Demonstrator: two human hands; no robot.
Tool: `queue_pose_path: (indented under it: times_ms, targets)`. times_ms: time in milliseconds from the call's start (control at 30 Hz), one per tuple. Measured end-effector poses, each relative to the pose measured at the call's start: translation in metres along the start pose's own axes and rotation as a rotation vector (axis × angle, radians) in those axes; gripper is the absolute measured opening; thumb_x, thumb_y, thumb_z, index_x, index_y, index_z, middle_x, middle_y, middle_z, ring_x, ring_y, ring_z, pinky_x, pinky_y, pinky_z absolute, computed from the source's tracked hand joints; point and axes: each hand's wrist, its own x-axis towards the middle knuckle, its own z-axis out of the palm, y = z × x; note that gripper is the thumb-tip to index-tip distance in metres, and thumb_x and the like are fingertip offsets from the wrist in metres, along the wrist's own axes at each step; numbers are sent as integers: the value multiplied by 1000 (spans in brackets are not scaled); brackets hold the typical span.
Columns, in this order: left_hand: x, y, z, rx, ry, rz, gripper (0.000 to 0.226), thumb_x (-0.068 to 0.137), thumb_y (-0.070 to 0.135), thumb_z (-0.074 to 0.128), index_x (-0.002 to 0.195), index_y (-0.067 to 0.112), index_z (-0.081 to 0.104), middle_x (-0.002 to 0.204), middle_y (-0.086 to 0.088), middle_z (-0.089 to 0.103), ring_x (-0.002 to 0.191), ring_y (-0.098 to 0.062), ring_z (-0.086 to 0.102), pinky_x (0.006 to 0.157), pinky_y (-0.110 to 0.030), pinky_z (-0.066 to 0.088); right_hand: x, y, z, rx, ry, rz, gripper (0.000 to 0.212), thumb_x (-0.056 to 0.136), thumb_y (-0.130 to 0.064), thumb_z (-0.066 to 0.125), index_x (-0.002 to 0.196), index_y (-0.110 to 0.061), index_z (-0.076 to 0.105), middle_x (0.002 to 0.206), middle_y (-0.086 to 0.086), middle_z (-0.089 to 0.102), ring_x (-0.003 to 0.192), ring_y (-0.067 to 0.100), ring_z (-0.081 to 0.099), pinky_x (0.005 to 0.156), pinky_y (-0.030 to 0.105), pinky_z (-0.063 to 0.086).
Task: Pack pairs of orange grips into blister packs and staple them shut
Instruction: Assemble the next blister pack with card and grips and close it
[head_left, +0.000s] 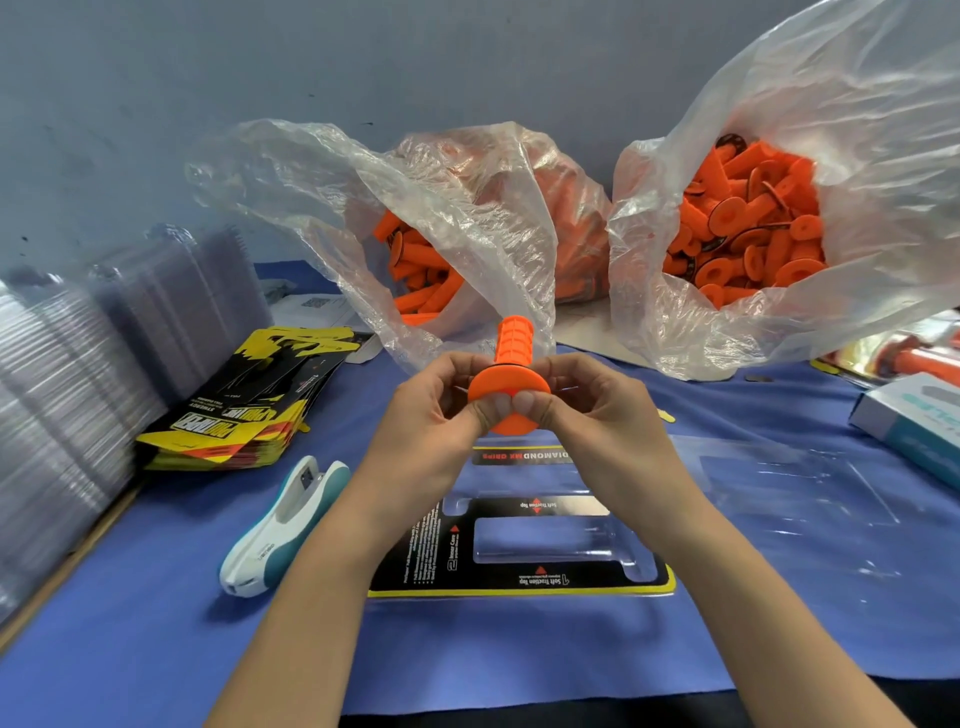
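Blue cloth (156, 597) covers your table. Your left hand (421, 415) and right hand (587, 410) both pinch one orange grip (511, 374) at its flange, above the open blister pack (524, 545). Stapler (283, 525) lies left; two bags of grips (748, 228) stand behind.

Bright, even white light from overhead, soft all round. Shadows are short and faint: just a small dark patch under the stapler (283, 525) on the blue counter (156, 623). Glare flashes off the crinkled plastic bags (857, 156) and the clear tray (779, 493). The wide lens bows the edges, and the stack of clear packs (52, 389) at far left smears into blur. Centre is sharp: left hand (431, 415) and right hand (592, 415) pinching a vivid orange grip (511, 374).
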Motion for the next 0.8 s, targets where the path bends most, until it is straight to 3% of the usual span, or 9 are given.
queue_pose_path:
  times_ms: [200, 333, 400, 500, 567, 633, 700, 800]
  targets:
    - [-1, -1, -3, 62, -41, -2, 22, 75, 37, 71, 95, 31, 63, 84, 14, 71, 78, -2, 66, 68, -13, 49, -5, 1, 5, -42, 35, -3, 13, 86, -17, 73, 95, -25, 69, 88, -3, 74, 88, 17, 70, 88, 41, 55]
    - [-3, 1, -8, 96, -68, 9, 14, 82, 21, 73, 91, 28, 64, 81, 6, 72, 74, -6, 67, 71, -18, 52, -10, 0, -3, -120, -76, -50, 12, 86, -28, 74, 96, -24, 69, 88, -11, 73, 84, 5, 69, 78, 21, 54]
    - [-4, 3, -15, 109, -95, 6, 22, 84, 6, 72, 84, 27, 66, 77, -5, 72, 74, -12, 67, 80, -24, 54, -11, -1, -14, -156, -95, -98, 16, 88, -38, 67, 97, -25, 68, 90, -16, 71, 83, -2, 65, 73, 10, 46]
    - [-5, 8, -28, 187, -201, 8, 28, 82, -6, 71, 82, 22, 65, 78, -8, 74, 78, -24, 71, 85, -37, 55, -4, 3, -36, -375, 66, -181, 33, 89, -47, 54, 117, -31, 60, 117, -11, 58, 108, 1, 58, 91, 16, 44]
    - [-5, 12, -34, 258, -284, 16, 29, 81, -11, 69, 82, 18, 65, 80, -5, 73, 79, -36, 70, 84, -51, 52, 1, 6, -47, -407, 89, -104, 54, 88, -51, 52, 137, -29, 48, 132, -6, 47, 122, 7, 51, 102, 25, 42]
    - [-5, 16, -37, 309, -345, 49, 33, 80, -13, 69, 81, 20, 68, 82, 2, 69, 79, -25, 70, 82, -42, 54, 4, 8, -50, -283, 24, 2, 59, 88, -48, 53, 142, -25, 45, 130, -4, 53, 115, 8, 59, 96, 28, 48]
    - [-3, 19, -38, 388, -369, 89, 33, 79, -8, 73, 81, 25, 71, 87, 5, 68, 81, -16, 70, 83, -31, 54, 7, 9, -50, -143, -59, 47, 45, 94, -34, 55, 135, -18, 54, 111, 3, 65, 92, 13, 69, 83, 29, 56]
    - [-3, 14, -41, 292, -300, 64, 24, 86, 5, 70, 96, 27, 70, 96, 1, 74, 92, -17, 72, 90, -30, 55, 8, 9, -49, 118, -67, 91, 37, 89, -29, 60, 121, -11, 62, 90, 9, 67, 75, 17, 69, 74, 26, 58]
